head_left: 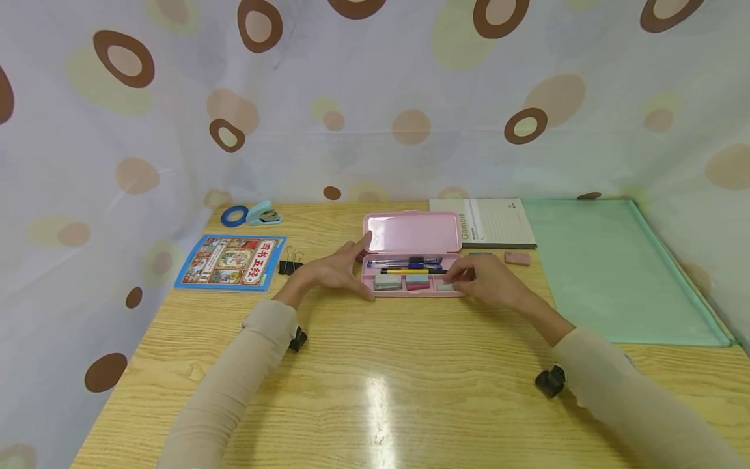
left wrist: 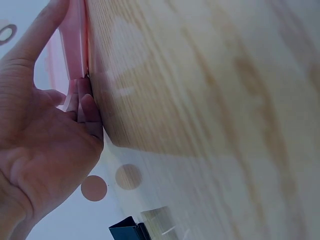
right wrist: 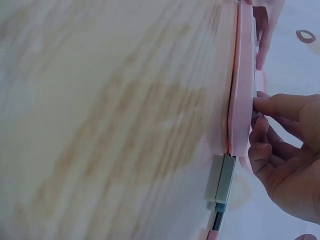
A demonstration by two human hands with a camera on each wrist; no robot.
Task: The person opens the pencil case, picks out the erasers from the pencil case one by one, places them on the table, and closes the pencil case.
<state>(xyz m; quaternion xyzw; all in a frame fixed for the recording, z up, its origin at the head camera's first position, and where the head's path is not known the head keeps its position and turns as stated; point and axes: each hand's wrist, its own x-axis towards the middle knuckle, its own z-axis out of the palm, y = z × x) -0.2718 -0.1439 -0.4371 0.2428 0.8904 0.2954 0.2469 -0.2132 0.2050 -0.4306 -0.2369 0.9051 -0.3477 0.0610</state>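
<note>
A pink pencil case (head_left: 418,295) lies open near the far middle of the wooden table (head_left: 340,378), its lid (head_left: 416,236) tipped back on the far side. In its long compartment I see pens (head_left: 404,264) with dark and blue grips, and a yellow-and-black pencil or pen (head_left: 398,271) lying lengthwise nearer me. The small front compartments hold a pale block (head_left: 388,283) on the left, a blue and pink block (head_left: 417,283) in the middle and a whitish piece (head_left: 445,286) on the right.

The left hand (head_left: 336,268) is at the case's left end, thumb and fingers spread wide, the thumb by the near corner and the fingers up beside the lid. The right hand (head_left: 489,280) reaches over the right end, fingers bent and tips drawn in close to the thumb above the right-hand compartment; I cannot tell whether they pinch anything.

Just right of the case sit a small pink block (head_left: 517,258) and a blue item (head_left: 480,254), the latter partly hidden by the right hand. Behind these is a grey notebook (head_left: 498,225), and farther right spreads a translucent green mat (head_left: 621,273). Over to the left are a black binder clip (head_left: 290,267), a blue-edged booklet (head_left: 231,262), a roll of blue tape (head_left: 234,216) and a pale blue gadget (head_left: 263,214). A spotted cloth (head_left: 375,156) hangs behind it all.
</note>
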